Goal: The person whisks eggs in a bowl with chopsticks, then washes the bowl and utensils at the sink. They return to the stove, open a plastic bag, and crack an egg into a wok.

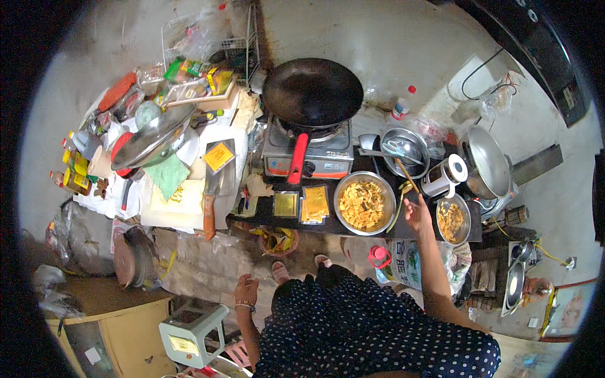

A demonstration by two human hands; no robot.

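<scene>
My right hand (pixel 417 215) is raised over the front of the dark counter, its fingers at the near end of wooden chopsticks (pixel 406 175). Whether the fingers grip them or only reach them is not clear. The chopsticks' far end lies at a steel basin (pixel 405 134) that holds a blue-handled utensil. To the left of this hand is a steel bowl (pixel 340 212) of chopped yellowish food, and to its right a smaller steel bowl (pixel 468 231) with similar food. My left hand (pixel 246 290) hangs low at my side, fingers loosely apart, holding nothing.
A black wok (pixel 312 92) with a red handle sits on a gas stove (pixel 307 151). Yellow packets (pixel 315 201) lie before it. A cleaver (pixel 215 189) rests on the left table, handle overhanging. Beside the right hand stand a white-lidded jug (pixel 444 175) and a large steel pan (pixel 487 160).
</scene>
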